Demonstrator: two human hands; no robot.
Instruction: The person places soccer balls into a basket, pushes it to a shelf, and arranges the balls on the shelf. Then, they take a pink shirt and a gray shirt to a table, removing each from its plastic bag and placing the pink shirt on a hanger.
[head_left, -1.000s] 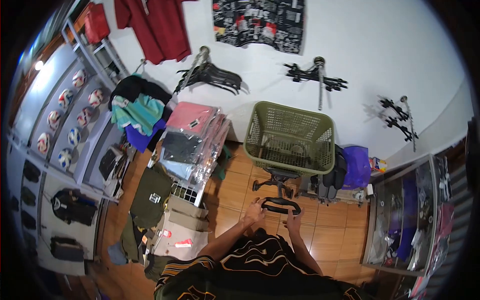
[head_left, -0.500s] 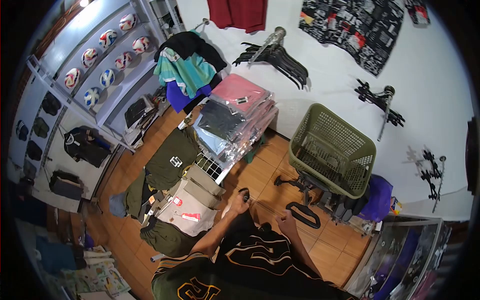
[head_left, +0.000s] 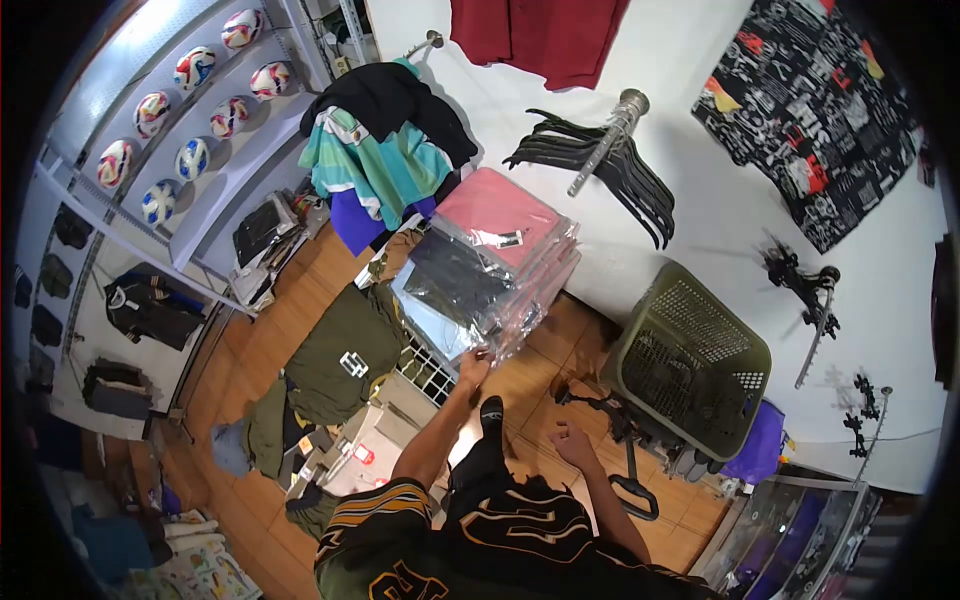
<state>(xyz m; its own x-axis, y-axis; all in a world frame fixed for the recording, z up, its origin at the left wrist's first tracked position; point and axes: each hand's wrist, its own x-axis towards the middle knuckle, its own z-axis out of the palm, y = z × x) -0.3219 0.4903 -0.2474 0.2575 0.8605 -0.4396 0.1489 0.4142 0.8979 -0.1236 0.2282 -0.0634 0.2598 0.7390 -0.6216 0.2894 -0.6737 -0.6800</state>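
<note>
My left hand (head_left: 474,366) touches the lower edge of a stack of garments in clear plastic, beside a light blue packet (head_left: 437,312). Its fingers are bent, and whether they grip the plastic is too small to tell. Pink packets (head_left: 497,215) and a dark packet (head_left: 455,275) lie on top of the stack. My right hand (head_left: 572,443) hangs over the tiled floor with its fingers curled and nothing visible in them, left of a black looped handle (head_left: 635,497).
A green plastic basket (head_left: 690,360) stands right of the stack by the wall. Olive garments (head_left: 345,340) and beige ones (head_left: 405,405) cover the rack at the left. Black hangers (head_left: 600,165) hang from a wall hook. A glass case (head_left: 800,540) stands at lower right.
My left hand has moved up to the wrapped stack. My right hand stays low over the floor. The view has shifted, and my foot now shows below the stack.
</note>
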